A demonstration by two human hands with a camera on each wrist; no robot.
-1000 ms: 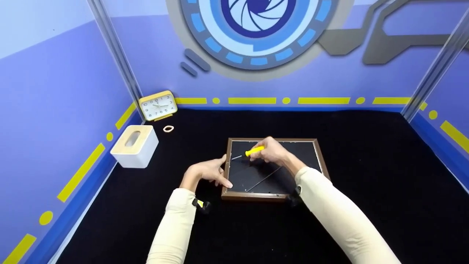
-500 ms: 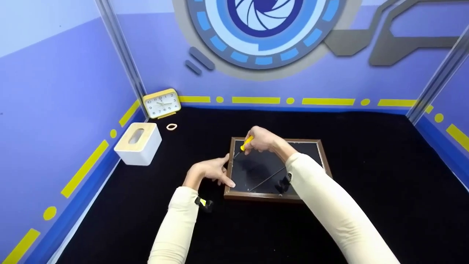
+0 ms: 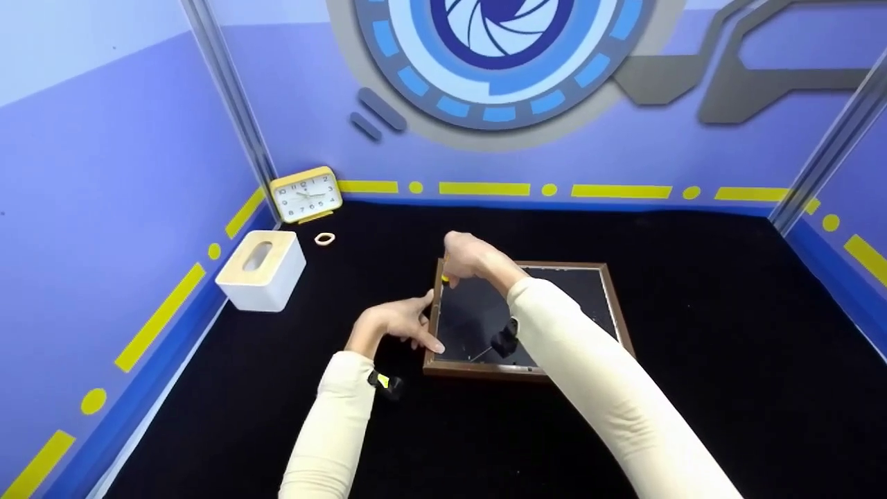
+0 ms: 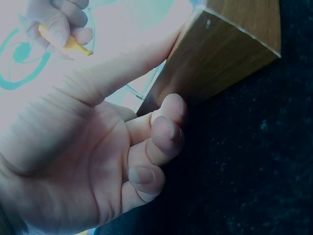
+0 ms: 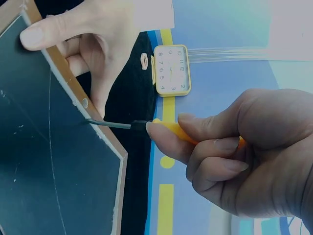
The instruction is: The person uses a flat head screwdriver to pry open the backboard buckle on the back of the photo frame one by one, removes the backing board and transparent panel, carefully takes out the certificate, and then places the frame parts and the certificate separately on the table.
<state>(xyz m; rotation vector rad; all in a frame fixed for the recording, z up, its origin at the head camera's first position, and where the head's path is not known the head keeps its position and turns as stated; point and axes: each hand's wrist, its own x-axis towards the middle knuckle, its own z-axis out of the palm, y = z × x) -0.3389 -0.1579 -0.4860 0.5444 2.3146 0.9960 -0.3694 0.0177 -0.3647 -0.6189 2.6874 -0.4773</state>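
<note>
A person is working a yellow-handled screwdriver [image 5: 171, 129] along the inner left edge of a brown picture frame [image 3: 603, 291] that is lying face down on the black tabletop [image 3: 693, 388], just past the centre toward 12 o'clock. The right hand [image 3: 466, 255] is gripping the handle, fingers curled round it, and is pressing the thin metal tip against the frame's left rail near its 11 o'clock corner, where a small round fastener shows beside the dark backing board [image 5: 29, 161]. The left hand [image 3: 393, 323] is bracing the frame from 9 o'clock, thumb lying along the top of the rail and curled fingers resting against its outer side. By the look of it, the job is in progress: the backing is still seated in the frame. A yellow clock [image 3: 305, 195], a small ring [image 3: 324, 240] and a white tissue box [image 3: 261, 271] are sitting at 10 o'clock.
</note>
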